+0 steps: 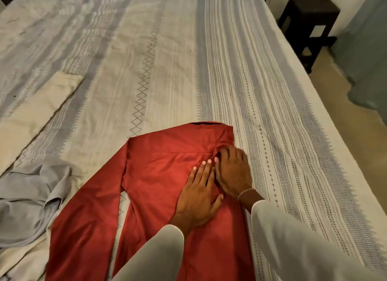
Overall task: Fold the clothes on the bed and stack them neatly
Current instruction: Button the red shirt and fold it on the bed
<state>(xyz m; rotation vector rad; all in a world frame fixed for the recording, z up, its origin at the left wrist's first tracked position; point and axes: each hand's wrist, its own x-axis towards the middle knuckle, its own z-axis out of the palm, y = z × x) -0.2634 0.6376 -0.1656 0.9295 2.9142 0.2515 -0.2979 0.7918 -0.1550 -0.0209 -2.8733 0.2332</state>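
Our left hand (199,193) presses flat and our right hand (233,171) pinches the long-sleeved red shirt (159,176) at the bed's (167,60) near edge: first fold underway; crumpled grey garment (31,201) and cream cloth (37,108) remain unfolded.

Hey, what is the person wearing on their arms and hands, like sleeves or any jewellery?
Both arms wear long, loose, pale grey-white sleeves ending at the wrists. The right hand has a thin silver chain bracelet at the wrist. The left hand is bare, with light pink nails. No rings or gloves show.
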